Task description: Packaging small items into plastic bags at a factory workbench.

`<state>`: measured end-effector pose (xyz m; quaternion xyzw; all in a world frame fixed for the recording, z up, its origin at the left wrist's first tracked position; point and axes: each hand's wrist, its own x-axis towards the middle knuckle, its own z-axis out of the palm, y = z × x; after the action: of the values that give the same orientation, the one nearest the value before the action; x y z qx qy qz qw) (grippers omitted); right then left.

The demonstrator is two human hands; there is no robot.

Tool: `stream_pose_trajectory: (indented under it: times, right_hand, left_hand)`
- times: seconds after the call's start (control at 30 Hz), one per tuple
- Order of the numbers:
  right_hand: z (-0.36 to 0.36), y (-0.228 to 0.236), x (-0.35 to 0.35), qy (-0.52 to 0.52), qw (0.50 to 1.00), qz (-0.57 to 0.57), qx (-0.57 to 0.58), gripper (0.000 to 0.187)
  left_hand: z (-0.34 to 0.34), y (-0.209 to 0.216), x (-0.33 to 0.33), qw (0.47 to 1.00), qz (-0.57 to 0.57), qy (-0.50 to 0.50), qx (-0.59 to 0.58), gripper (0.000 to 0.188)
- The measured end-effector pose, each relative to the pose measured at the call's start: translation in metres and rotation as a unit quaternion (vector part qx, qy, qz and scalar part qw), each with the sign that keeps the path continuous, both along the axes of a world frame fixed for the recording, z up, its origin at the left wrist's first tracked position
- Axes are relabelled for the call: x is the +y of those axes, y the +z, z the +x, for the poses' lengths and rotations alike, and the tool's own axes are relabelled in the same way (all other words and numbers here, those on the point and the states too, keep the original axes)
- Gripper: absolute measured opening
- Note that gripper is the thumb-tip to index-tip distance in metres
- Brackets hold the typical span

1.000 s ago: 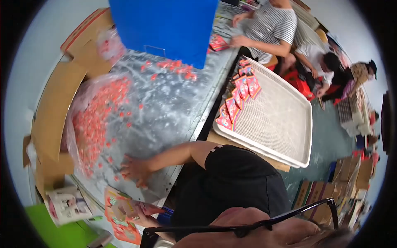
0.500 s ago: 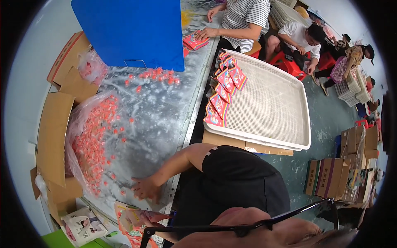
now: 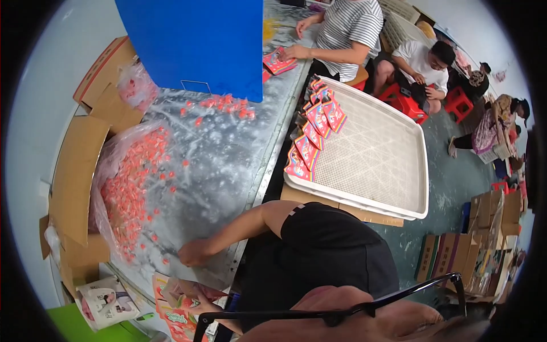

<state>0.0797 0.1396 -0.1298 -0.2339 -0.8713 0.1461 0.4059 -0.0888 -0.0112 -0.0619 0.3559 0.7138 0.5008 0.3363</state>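
My right hand [image 3: 195, 252] is curled closed on the grey metal table [image 3: 199, 188], near the loose edge of a heap of small red wrapped candies [image 3: 128, 194]. Whatever its fingers may hold is hidden. At the lower edge, my left hand [image 3: 200, 303] grips a pink printed pouch [image 3: 183, 289], partly hidden by black glasses frames. Beneath that pouch, more printed packaging [image 3: 174, 322] lies at the table's near edge. The candy heap spills from a clear plastic bag [image 3: 105, 165] in a cardboard box [image 3: 74, 176].
A blue bin [image 3: 196, 45] stands beyond scattered candies. To the right, a white mesh tray [image 3: 376, 148] carries several pink pouches [image 3: 307, 142]. A co-worker in a striped shirt [image 3: 350, 34] handles pouches farther up; others sit behind. Stacked cartons [image 3: 447, 256] stand on the floor.
My right hand has gone from spread fingers to a closed hand, shifting slightly left. My left hand still holds the pouch. The whole view has shifted slightly.
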Motion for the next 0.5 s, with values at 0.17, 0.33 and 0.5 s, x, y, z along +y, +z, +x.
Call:
stream_pose_trajectory:
  times: [0.17, 0.33, 0.5]
  right_hand:
    - [-0.009, 0.073, -0.004, -0.037, 0.891, -0.379, 0.248, 0.030]
    - [0.028, 0.133, 0.001, 0.036, 0.909, -0.377, 0.173, 0.015]
    - [0.042, 0.175, -0.015, 0.101, 0.643, -0.579, 0.491, 0.020]
  left_hand:
    - [-0.011, -0.024, -0.007, 0.978, 0.111, -0.056, 0.170, 0.085]
    - [0.016, -0.024, 0.034, 0.914, 0.137, -0.205, 0.321, 0.066]
    - [0.095, 0.076, 0.044, 0.942, 0.172, -0.149, 0.245, 0.088]
